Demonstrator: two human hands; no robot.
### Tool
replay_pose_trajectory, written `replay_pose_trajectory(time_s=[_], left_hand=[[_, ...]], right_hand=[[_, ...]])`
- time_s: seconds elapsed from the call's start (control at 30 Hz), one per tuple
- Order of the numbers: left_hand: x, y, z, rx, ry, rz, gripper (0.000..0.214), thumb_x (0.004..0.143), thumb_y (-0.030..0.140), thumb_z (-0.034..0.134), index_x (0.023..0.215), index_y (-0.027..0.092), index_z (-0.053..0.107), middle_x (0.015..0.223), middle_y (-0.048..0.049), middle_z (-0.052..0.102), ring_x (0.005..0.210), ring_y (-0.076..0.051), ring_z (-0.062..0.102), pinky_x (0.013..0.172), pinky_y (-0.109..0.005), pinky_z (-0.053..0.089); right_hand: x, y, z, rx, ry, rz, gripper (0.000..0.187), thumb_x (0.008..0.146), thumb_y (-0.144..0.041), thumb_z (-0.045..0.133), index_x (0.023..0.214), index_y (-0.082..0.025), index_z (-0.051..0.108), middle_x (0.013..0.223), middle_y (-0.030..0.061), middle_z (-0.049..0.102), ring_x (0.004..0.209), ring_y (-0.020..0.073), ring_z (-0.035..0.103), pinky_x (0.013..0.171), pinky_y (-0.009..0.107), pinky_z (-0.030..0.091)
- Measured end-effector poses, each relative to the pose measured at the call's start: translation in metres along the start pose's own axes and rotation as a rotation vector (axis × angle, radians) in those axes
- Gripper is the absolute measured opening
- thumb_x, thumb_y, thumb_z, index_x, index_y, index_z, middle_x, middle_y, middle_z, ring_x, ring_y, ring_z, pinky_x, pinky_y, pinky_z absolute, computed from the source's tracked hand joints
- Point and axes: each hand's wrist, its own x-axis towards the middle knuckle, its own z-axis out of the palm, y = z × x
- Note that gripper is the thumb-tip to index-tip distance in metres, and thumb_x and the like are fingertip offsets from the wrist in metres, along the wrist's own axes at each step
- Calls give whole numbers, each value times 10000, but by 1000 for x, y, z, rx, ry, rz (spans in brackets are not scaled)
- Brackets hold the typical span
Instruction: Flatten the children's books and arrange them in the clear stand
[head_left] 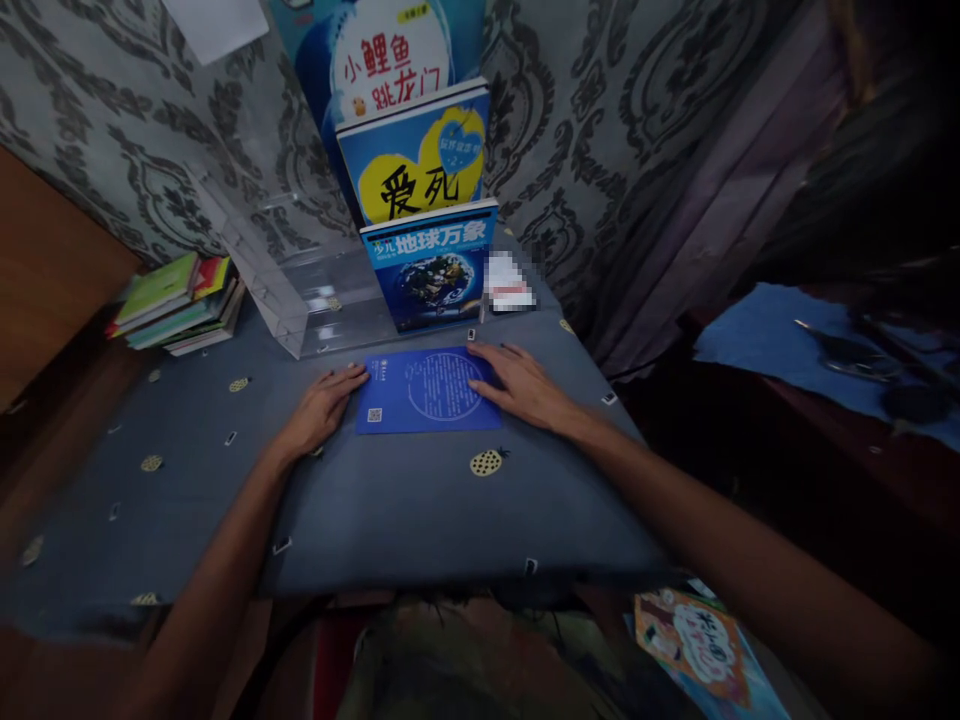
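A thin blue book (424,392) lies flat, back cover up, on a grey-blue cloth-covered table (375,500). My left hand (322,410) rests flat at its left edge, fingers stretched and touching the cover. My right hand (521,385) lies palm down on the book's right side, fingers spread. Just behind the book stands a clear acrylic tiered rack (300,300) holding three upright books: a blue earth book (429,265) in front, a yellow-and-blue book (416,155) behind it, and a blue-and-white book (390,50) at the back.
A stack of several books (180,305) lies at the table's back left. Patterned wallpaper (600,100) backs the table. A book (694,640) lies on the floor at lower right. A dark surface with a blue cloth (787,340) is to the right.
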Motion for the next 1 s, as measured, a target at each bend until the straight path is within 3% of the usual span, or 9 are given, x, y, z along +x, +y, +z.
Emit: replay_pose_trajectory(time_s=[0.3, 0.5, 0.73, 1.0], left_hand=[[-51, 11, -2, -64, 28, 84, 473, 1018, 203, 318, 1342, 273, 655, 1475, -71, 592, 1467, -224, 439, 1219, -592, 290], [-62, 19, 0, -48, 43, 117, 437, 1025, 219, 355, 1293, 297, 691, 1417, -61, 640, 1455, -239, 456, 1205, -607, 315], [-44, 44, 7, -31, -26, 186, 459, 1015, 176, 357, 1315, 317, 674, 1440, -43, 624, 1475, -226, 429, 1223, -610, 270], [5, 103, 20, 15, -147, 355, 494, 977, 95, 426, 1386, 305, 605, 1483, -41, 590, 1499, -229, 389, 1230, -628, 220]], right_hand=[[1, 3, 3, -9, 7, -9, 572, 993, -428, 498, 1521, -218, 431, 1531, 131, 534, 1397, 336, 515, 1213, 625, 306], [1, 1, 2, -19, 4, -1, 571, 983, -415, 504, 1512, -208, 444, 1530, 129, 536, 1404, 335, 507, 1212, 620, 307], [0, -1, 1, -20, 5, -6, 558, 983, -399, 500, 1503, -204, 455, 1529, 132, 537, 1403, 332, 508, 1213, 612, 304], [0, 0, 3, -22, 28, -19, 553, 984, -401, 497, 1504, -219, 460, 1519, 127, 550, 1398, 325, 515, 1197, 609, 326]])
